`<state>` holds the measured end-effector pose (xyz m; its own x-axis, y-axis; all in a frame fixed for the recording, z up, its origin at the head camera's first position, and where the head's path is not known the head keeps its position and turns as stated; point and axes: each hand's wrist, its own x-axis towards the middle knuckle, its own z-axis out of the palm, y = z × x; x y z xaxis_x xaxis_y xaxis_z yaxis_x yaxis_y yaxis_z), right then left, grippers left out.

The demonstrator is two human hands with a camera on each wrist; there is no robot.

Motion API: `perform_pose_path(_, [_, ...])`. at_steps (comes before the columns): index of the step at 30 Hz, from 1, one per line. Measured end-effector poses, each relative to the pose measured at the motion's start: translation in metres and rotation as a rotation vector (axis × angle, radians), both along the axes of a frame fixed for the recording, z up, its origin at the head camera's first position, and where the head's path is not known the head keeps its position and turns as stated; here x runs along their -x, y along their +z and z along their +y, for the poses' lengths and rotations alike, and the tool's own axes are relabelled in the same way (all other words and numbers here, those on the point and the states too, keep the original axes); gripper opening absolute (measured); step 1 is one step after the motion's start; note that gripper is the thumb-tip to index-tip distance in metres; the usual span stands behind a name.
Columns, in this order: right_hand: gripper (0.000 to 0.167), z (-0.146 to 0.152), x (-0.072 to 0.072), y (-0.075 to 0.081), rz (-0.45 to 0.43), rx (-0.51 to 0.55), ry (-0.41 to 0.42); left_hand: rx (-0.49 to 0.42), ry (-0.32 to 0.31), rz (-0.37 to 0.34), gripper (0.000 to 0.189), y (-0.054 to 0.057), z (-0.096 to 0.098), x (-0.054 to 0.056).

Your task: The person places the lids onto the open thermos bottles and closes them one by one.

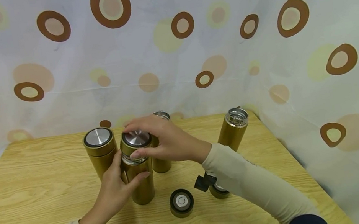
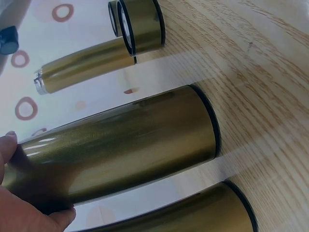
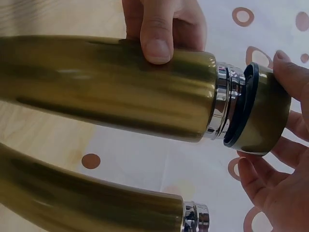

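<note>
A gold thermos bottle stands upright on the table, its bare steel neck showing. My left hand grips its body, thumb toward me. My right hand holds a gold lid with a brushed-metal top at the bottle's mouth, thumb and fingers on opposite sides. In the right wrist view the lid sits slightly tilted, with part of the neck visible below it. Left of this bottle stands a second thermos with its lid on. Behind my right hand is a lidless thermos, partly hidden.
Another lidless thermos stands at the table's right side. One loose lid lies underside up in front of the bottles; another lid is partly covered by my right sleeve. A patterned curtain hangs behind the wooden table.
</note>
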<state>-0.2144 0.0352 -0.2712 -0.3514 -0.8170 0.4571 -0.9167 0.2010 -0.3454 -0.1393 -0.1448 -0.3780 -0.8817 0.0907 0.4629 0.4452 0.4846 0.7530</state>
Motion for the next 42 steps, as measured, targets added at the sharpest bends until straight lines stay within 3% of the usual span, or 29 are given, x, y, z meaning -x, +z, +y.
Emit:
perform_pose_path(7, [0.054,-0.005,0.001,0.003,0.100,-0.126,0.009,0.002,0.001,0.003,0.077,-0.001,-0.001,0.001])
perform_pose_path(19, [0.056,-0.004,0.001,0.002,0.092,-0.249,-0.005,0.007,0.020,-0.001,0.079,-0.001,0.001,0.000])
perform_pose_path(24, [0.058,-0.005,0.003,0.014,0.087,-0.341,0.027,0.006,0.011,-0.005,0.078,-0.001,0.001,0.000])
perform_pose_path(33, [0.060,-0.018,0.001,0.048,0.017,-0.673,0.141,0.016,0.001,-0.014,0.082,0.000,-0.001,0.001])
perform_pose_path(39, [0.058,-0.025,-0.003,0.055,0.022,-0.741,0.122,0.013,0.000,-0.009,0.079,-0.001,0.000,0.000])
perform_pose_path(42, [0.054,-0.025,-0.006,0.053,0.042,-0.726,0.088,0.021,0.010,-0.009,0.080,-0.001,-0.001,0.000])
